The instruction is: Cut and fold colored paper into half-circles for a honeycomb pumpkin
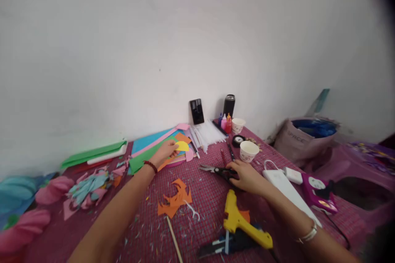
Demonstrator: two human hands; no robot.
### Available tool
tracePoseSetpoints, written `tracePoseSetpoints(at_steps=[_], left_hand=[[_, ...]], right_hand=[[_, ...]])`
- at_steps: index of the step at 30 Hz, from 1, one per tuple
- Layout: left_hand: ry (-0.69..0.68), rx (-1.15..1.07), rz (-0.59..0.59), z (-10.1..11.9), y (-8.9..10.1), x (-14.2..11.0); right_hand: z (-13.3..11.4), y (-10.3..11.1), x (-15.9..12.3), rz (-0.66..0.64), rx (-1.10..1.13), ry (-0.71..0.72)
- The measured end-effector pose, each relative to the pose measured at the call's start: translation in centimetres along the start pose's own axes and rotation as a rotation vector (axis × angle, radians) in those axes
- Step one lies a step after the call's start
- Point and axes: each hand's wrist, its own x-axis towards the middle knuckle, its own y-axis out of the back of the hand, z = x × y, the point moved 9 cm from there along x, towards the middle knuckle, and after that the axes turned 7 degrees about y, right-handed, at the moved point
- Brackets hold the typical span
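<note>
Between the fingers of my left hand (pixel 168 151) is a yellow half-round piece of paper (pixel 182 146), held above a stack of coloured sheets with a green sheet (pixel 140 161) on it. My right hand (pixel 245 176) is closed around the handles of black scissors (pixel 217 169), which lie low over the checked cloth, blades pointing left. Orange paper scraps (pixel 177 200) and a small white curved piece (pixel 193 210) lie between my forearms. A yellow glue gun (pixel 237 222) rests just below my right hand.
Paper cups (pixel 249 151), black tape (pixel 238 140), small paint bottles (pixel 227 124) and a black flask (pixel 229 105) stand at the back right. A phone (pixel 196 111) leans on the wall. A white power strip (pixel 290 193) lies right; pink and blue scraps (pixel 88 191) lie left.
</note>
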Motion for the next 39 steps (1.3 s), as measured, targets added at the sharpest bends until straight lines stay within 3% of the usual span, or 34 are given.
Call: tracePoseSetpoints(at_steps=[3,6,10,15,17,20,24,29,33,39], left_hand=[[-0.031,0.059,0.111,0.9,1.0,1.9],[-0.082,0.094,0.172,0.9,2.2,0.7],[-0.153,0.152,-0.017,-1.0,1.9,-5.1],[-0.165,0.246,-0.265,-6.7,1.0,-14.1],[-0.183,0.332,-0.256,-8.9,0.8,-16.5],[-0.218,0.455,-0.105,-10.7,0.6,-18.2],[-0.329,0.495,0.022,-9.3,-0.8,-17.9],[-0.372,0.397,0.01,-7.1,-2.1,-15.3],[-0.356,0.303,0.053,-7.1,-2.1,-13.8],[-0.207,0.103,0.232,-9.3,-1.7,-13.2]], right_hand=[[-0.4,0.0,-0.2,-0.007,-0.001,-0.004],[-0.6,-0.3,-0.4,-0.03,-0.038,-0.01],[-0.2,-1.0,-0.4,-0.069,-0.12,-0.007],[-0.8,-0.3,-0.5,-0.098,-0.178,0.001],[-3.0,0.8,-0.2,-0.05,-0.175,0.033],[-8.4,0.6,1.2,-0.029,-0.065,0.143],[-14.9,-4.0,4.1,-0.216,0.005,0.264],[-16.9,-8.9,7.8,-0.371,-0.034,0.268],[-17.5,-10.1,8.9,-0.432,-0.051,0.287],[-19.5,-10.1,8.5,-0.444,-0.017,0.335]])
